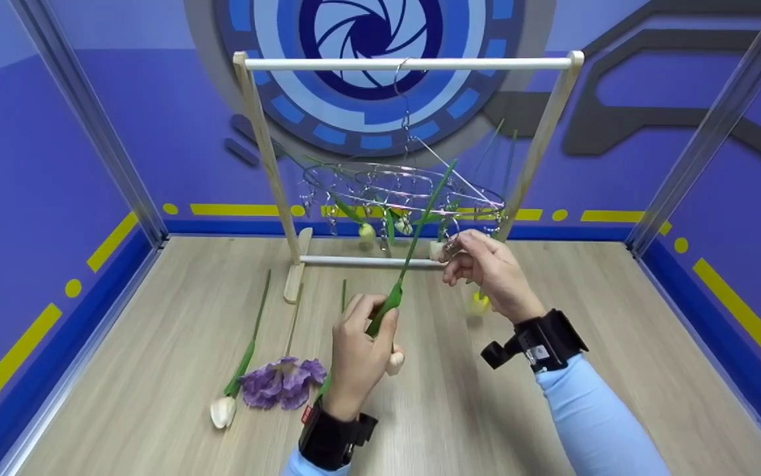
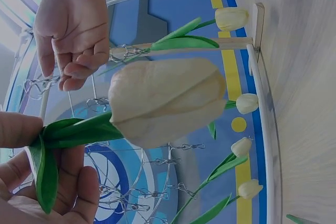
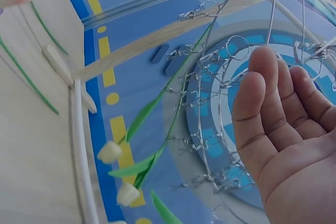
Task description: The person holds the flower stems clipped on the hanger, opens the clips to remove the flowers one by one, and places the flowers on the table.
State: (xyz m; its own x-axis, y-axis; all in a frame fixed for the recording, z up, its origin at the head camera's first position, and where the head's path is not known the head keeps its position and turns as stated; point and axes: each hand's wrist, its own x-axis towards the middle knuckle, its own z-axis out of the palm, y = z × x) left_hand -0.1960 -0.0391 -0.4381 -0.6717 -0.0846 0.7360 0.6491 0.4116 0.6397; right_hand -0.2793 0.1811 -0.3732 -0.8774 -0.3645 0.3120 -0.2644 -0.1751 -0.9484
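Note:
My left hand (image 1: 363,350) pinches the green stem of a white tulip (image 2: 168,103) between thumb and fingers. Its bloom points down towards the table and its stem slants up in front of a round metal clip hanger (image 1: 406,192). My right hand (image 1: 489,268) is raised at the hanger's near right edge, fingers loosely bent beside a clip (image 1: 450,246); I see nothing held between them. Several tulips hang bloom-down from the clips, among them a yellow tulip (image 1: 479,302) below my right hand and a pale tulip (image 1: 367,233) further left.
A wooden rack (image 1: 258,132) with a white top bar (image 1: 327,64) carries the hanger. On the table's left lie a white tulip (image 1: 223,412) and a purple flower (image 1: 282,383), with another green stem (image 1: 344,294) partly behind my left hand. Blue panels (image 1: 89,132) enclose the table.

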